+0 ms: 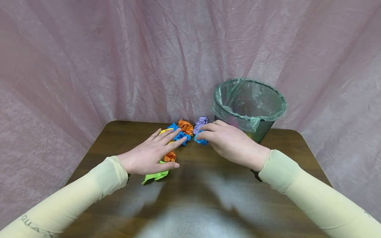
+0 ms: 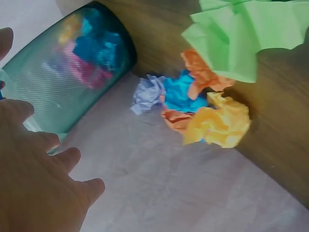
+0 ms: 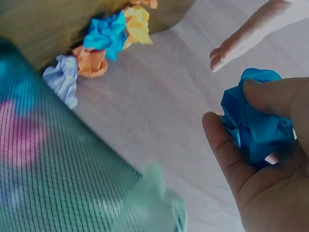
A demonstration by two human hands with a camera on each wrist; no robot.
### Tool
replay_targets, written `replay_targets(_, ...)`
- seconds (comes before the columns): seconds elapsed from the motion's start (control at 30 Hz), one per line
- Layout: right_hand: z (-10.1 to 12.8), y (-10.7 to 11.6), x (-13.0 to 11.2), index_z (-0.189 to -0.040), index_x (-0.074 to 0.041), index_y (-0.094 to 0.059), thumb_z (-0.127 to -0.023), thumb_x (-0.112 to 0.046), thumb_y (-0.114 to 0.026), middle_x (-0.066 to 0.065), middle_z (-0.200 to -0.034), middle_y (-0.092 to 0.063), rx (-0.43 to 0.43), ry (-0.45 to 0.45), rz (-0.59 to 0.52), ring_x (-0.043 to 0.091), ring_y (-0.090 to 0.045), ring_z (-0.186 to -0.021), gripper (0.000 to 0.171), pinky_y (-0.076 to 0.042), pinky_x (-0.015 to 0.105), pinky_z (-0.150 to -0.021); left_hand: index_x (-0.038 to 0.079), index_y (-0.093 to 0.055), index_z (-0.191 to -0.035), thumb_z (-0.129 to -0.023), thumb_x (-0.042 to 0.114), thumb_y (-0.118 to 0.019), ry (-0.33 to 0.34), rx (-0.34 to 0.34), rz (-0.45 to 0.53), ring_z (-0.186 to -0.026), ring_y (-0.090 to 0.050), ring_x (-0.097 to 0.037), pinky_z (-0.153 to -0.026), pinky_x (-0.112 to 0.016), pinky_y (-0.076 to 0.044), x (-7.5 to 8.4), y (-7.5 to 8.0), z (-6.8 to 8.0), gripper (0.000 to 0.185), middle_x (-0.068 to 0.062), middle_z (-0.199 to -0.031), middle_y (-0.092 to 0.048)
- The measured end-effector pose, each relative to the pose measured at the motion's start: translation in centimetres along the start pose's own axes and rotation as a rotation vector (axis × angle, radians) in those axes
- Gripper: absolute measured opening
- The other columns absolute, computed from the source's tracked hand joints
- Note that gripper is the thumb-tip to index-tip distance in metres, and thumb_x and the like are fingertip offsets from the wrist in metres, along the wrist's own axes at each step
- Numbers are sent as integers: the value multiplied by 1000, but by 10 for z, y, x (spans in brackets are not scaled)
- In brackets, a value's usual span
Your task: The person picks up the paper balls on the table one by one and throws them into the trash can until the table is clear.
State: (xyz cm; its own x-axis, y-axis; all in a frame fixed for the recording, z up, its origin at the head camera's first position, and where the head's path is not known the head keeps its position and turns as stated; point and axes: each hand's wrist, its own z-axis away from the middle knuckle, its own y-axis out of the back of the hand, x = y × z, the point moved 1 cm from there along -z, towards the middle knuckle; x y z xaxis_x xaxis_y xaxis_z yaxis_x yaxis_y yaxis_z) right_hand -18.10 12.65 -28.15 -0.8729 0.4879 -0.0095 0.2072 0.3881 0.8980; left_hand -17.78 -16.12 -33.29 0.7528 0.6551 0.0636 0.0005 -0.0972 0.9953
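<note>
My right hand (image 1: 235,145) grips a crumpled blue paper ball (image 3: 256,121) between thumb and fingers, held up in front of the bin. With its fingers spread, my left hand (image 1: 148,153) hovers palm down over the left part of the paper pile and holds nothing. Around it lie a larger orange ball (image 1: 186,127), a blue ball (image 1: 182,137), a yellow ball (image 2: 224,121), a smaller orange ball (image 1: 170,156) and a folded light-green paper (image 1: 156,176). A purple ball (image 1: 201,122) lies just behind the held one. My left hand hides part of the pile.
A dark mesh bin (image 1: 263,130) with a clear greenish bag (image 1: 255,123) over its rim stands at the back right of the brown wooden table (image 1: 190,205). Pink, blue and yellow crumpled papers show through its mesh. A pinkish curtain (image 1: 166,59) hangs behind.
</note>
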Motion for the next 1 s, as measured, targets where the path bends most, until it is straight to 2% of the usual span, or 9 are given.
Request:
replay_targets(0.17,6,28,8,-114,-16,-73,-92,5,-68,0,-123,-68,12,-4,-60,22,-63,-111,31,-51,37,-95,28,-13,-166,-100,69,-44,-42,14,-12,-157,-4,-23,-123,-54,-5,8,11,-6,84,0,-172,-1)
replay_targets(0.33,10,53,14,-121,-15,-72,-92,7,-66,-1,-129,-66,1,-62,-96,21,-61,-116,37,-49,41,-97,31,-7,-166,-100,70,-43,-78,39,-19,-157,0,-21,-123,-56,-5,15,22,-14,84,0,-172,3)
replay_targets(0.43,13,63,19,-121,-15,-71,-92,8,-66,-1,-130,-66,5,-89,-100,22,-59,-119,38,-47,42,-100,33,-7,-165,-100,70,-44,-83,47,-4,-157,0,-19,-123,-55,-5,20,28,-19,84,2,-172,2)
replay_targets(0.6,18,74,28,-124,-15,-70,-93,9,-67,0,-132,-65,21,-129,-117,21,-58,-123,40,-46,43,-101,29,-14,-166,-100,70,-43,-110,52,-24,-157,-4,-21,-124,-54,-5,27,33,-27,83,1,-172,2)
replay_targets(0.87,29,90,56,-127,-11,-71,-93,9,-65,2,-130,-66,53,-209,-23,21,-62,-115,39,-50,40,-91,26,-16,-166,-101,68,-43,-182,48,-71,-157,-2,-18,-124,-51,-5,40,40,-41,82,1,-172,3)
replay_targets(1.0,38,97,75,-131,-13,-69,-96,4,-64,2,-126,-66,36,-310,13,20,-64,-108,38,-52,41,-89,29,-14,-166,-100,68,-43,-197,23,-74,-157,0,-19,-124,-54,-6,49,45,-52,82,0,-172,-1)
